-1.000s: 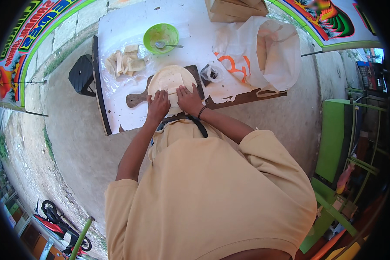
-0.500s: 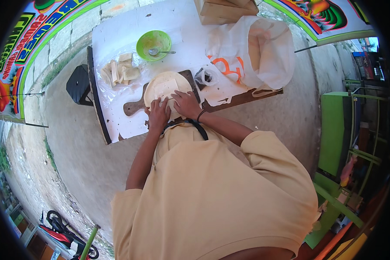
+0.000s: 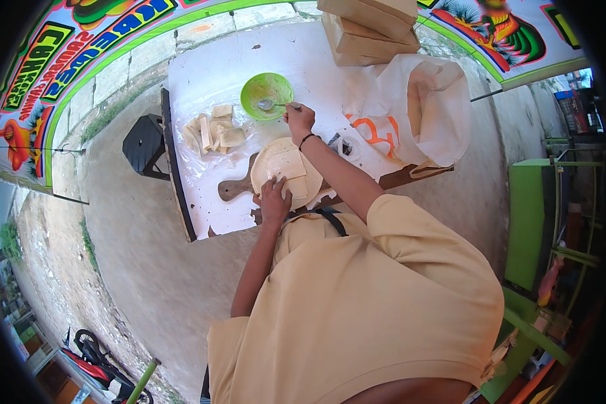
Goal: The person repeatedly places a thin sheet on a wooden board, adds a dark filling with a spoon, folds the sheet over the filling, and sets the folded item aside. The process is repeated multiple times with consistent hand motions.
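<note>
A round pale wrapper sheet (image 3: 283,165) lies on a wooden paddle board (image 3: 232,190) on the white table (image 3: 209,74). My left hand (image 3: 274,200) rests on the near edge of the folded wrapper. My right hand (image 3: 299,118) has reached out to the green bowl (image 3: 267,94) and grips the handle of the metal spoon (image 3: 275,105) lying in it. A pile of folded pale pieces (image 3: 213,131) sits on clear plastic left of the bowl.
A large white plastic bag (image 3: 417,108) stands open at the right of the table, with brown cardboard boxes (image 3: 370,30) behind it. A black stool (image 3: 145,145) stands left of the table. A green frame (image 3: 528,222) is at the right.
My right hand left the wrapper and stretched forward to the spoon in the green bowl. My left hand stayed on the wrapper's near edge.
</note>
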`<state>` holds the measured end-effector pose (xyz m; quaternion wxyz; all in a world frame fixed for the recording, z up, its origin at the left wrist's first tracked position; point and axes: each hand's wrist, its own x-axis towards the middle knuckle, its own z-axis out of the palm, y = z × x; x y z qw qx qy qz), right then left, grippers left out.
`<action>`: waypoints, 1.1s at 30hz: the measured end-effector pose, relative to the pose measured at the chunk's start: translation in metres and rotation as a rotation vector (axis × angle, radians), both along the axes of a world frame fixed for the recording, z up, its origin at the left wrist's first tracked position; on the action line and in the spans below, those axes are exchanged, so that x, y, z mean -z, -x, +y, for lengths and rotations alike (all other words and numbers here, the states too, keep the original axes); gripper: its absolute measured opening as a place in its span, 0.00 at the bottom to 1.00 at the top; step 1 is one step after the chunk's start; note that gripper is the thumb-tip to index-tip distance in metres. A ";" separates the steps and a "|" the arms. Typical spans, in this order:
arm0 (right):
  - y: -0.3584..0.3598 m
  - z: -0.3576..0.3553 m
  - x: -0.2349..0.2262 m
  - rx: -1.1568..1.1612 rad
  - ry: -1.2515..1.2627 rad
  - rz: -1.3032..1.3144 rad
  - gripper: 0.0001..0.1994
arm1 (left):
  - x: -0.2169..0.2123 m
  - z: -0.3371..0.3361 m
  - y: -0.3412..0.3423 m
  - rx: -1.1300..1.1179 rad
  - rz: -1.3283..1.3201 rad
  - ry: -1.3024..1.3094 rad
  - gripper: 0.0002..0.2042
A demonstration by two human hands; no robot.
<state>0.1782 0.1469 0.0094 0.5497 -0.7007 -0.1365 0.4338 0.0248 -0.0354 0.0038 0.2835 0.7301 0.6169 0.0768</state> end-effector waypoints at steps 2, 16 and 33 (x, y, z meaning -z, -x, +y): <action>0.004 0.006 0.002 0.020 -0.020 -0.065 0.11 | -0.002 0.000 0.001 -0.006 -0.012 0.022 0.23; -0.023 0.027 -0.018 -0.412 -0.192 -0.675 0.12 | -0.022 0.006 0.008 0.142 0.027 0.199 0.29; -0.033 0.011 -0.018 -0.290 -0.291 -0.143 0.14 | -0.021 0.012 0.006 0.191 0.092 0.218 0.32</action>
